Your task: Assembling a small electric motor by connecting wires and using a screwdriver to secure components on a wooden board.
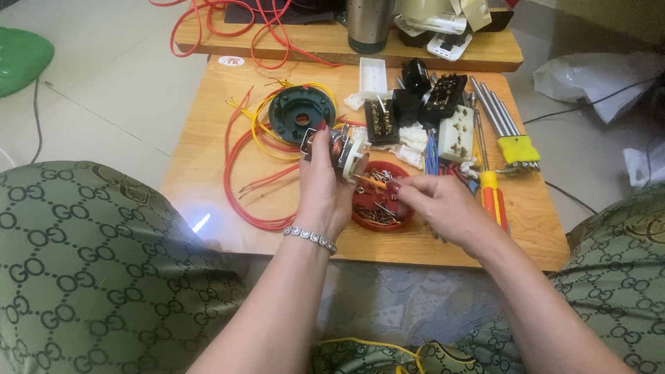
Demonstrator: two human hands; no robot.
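- Left hand point(324, 185), frame centre, is clamped on a small metal-and-white switch part point(341, 152), lifted off the wooden table point(201, 159) for access.
- Right hand point(435, 202) pinches an orange-handled screwdriver point(372, 183), tip at the part, above the red round screw dish point(405, 218), kept within reach.

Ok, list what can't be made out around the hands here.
Head view:
- Switch part: near side hidden by left hand.
- Orange tool: handle hidden inside right hand.
- Red dish: screws too small to count.
- Steel cup: top cut by frame edge.
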